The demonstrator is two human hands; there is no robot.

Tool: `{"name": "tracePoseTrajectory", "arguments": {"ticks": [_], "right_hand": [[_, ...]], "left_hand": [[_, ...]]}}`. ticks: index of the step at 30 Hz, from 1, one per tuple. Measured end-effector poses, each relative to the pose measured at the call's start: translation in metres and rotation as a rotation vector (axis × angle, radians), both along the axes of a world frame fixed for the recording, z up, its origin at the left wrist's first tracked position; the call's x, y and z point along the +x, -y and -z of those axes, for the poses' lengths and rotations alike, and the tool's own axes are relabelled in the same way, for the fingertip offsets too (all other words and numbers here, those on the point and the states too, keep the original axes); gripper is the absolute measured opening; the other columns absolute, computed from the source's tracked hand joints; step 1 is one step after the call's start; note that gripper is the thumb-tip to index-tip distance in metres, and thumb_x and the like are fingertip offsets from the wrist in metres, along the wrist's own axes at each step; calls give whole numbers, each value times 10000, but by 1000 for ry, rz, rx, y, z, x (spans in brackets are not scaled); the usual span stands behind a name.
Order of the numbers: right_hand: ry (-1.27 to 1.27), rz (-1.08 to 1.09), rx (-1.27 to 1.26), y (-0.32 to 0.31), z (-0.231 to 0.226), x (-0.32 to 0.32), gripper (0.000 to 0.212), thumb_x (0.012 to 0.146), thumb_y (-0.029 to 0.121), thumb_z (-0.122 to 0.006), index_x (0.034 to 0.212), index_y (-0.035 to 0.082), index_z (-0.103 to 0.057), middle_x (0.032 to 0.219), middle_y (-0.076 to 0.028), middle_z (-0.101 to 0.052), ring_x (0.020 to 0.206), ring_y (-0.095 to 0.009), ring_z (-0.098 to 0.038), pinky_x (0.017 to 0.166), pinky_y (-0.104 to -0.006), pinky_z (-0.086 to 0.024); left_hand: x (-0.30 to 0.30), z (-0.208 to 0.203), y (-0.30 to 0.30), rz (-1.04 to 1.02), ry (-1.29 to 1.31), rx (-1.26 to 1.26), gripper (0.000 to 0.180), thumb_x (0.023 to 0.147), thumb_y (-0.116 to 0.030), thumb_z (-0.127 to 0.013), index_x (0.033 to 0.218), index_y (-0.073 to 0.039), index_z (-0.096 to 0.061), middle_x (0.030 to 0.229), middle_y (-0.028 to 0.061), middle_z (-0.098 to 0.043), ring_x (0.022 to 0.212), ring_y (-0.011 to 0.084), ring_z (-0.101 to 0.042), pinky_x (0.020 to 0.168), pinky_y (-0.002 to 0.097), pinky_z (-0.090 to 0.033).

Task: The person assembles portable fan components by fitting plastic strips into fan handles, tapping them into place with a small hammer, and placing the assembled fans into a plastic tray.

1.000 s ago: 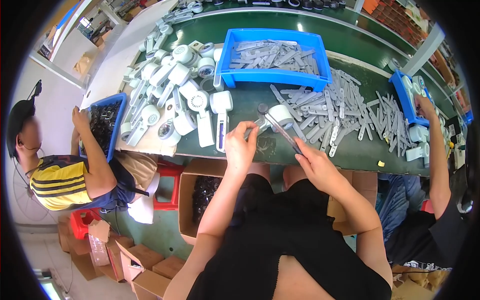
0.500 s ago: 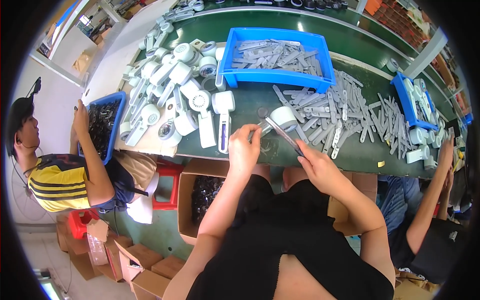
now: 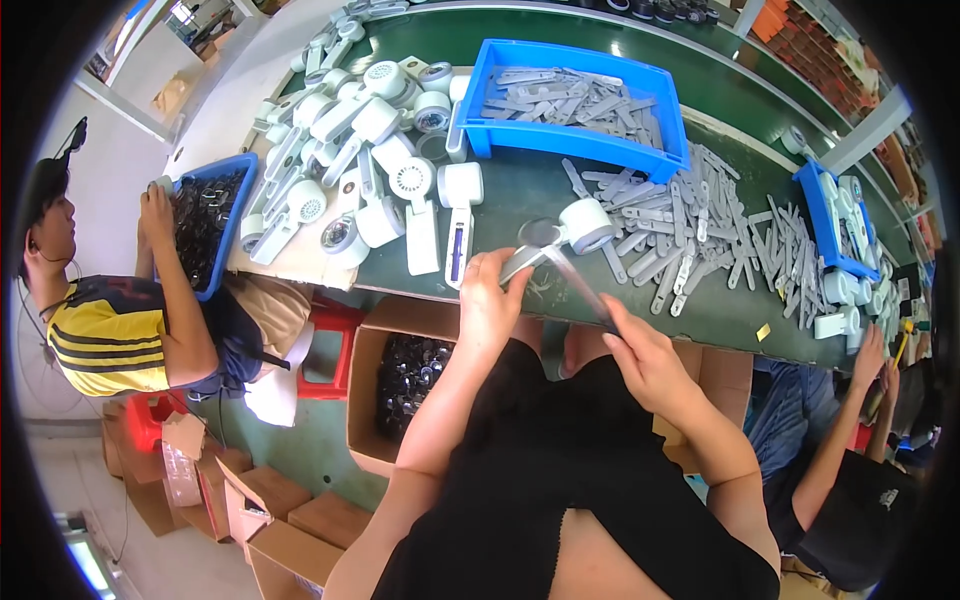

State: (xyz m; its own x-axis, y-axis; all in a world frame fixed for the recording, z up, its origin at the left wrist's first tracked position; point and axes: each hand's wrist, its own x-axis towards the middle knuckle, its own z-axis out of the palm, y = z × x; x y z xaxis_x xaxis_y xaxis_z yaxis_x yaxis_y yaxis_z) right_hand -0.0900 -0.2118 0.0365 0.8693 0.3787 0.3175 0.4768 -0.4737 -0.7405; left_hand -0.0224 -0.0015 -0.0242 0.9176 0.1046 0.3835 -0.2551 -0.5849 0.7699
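Observation:
At the near edge of the green bench, my left hand [image 3: 490, 300] is closed around the handle of a white handheld fan [image 3: 587, 226]. The fan's round head points away to the right. My right hand [image 3: 640, 345] grips the dark end of a hammer [image 3: 578, 284] with a metal shaft. Its round dark head, smeared by motion, is over the fan's handle; whether they touch I cannot tell. Grey flat strips [image 3: 650, 225] lie heaped just right of the fan. Several more white fans [image 3: 375, 120] are piled to the left.
Behind my hands a blue bin [image 3: 575, 150] holds grey strips. A smaller blue bin [image 3: 840, 262] with white fans stands at right. Below the bench is a carton [image 3: 365, 400] of dark parts. Co-workers sit left, beside a blue tray [image 3: 240, 200], and right.
The hammer's head has shifted slightly toward me relative to the fan and is now blurred. My left hand keeps the fan. The right co-worker's hands have come lower, and the view has shifted slightly.

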Motion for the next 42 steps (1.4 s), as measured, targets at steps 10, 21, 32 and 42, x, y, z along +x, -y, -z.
{"name": "tracePoseTrajectory", "arguments": {"ticks": [10, 21, 32, 42], "right_hand": [[-112, -83, -36, -8, 2, -2, 426, 910, 60, -526, 1317, -2, -413, 905, -221, -587, 800, -401, -583, 696, -430, -468], [-147, -90, -177, -16, 6, -3, 431, 909, 71, -521, 1322, 10, -414, 907, -232, -593, 793, -424, -589, 676, -466, -474], [-80, -93, -49, -13, 2, -3, 423, 908, 85, -532, 1315, 22, -435, 927, -236, -591, 830, -412, -594, 715, -442, -476], [-144, 60, -59, 0, 10, 6, 417, 926, 65, -502, 1327, -11, -413, 1058, -258, -601, 984, -414, -584, 844, -373, -465]], "left_hand": [[-8, 25, 1, -63, -47, -258, 829, 707, -5, -762, 1384, -94, -293, 958, 149, -664, 893, 304, -659, 796, 363, -509], [-6, 14, 2, -72, -67, -331, 826, 703, -48, -805, 1363, -47, -308, 937, 128, -672, 851, 186, -652, 770, 303, -516], [-4, 12, 3, -92, -130, -315, 803, 718, -68, -788, 1359, -42, -306, 984, 133, -676, 884, 266, -664, 790, 349, -509], [-6, -1, 4, 38, -115, -185, 744, 757, -4, -712, 1385, -20, -313, 963, 197, -626, 905, 355, -623, 793, 395, -497]]}}
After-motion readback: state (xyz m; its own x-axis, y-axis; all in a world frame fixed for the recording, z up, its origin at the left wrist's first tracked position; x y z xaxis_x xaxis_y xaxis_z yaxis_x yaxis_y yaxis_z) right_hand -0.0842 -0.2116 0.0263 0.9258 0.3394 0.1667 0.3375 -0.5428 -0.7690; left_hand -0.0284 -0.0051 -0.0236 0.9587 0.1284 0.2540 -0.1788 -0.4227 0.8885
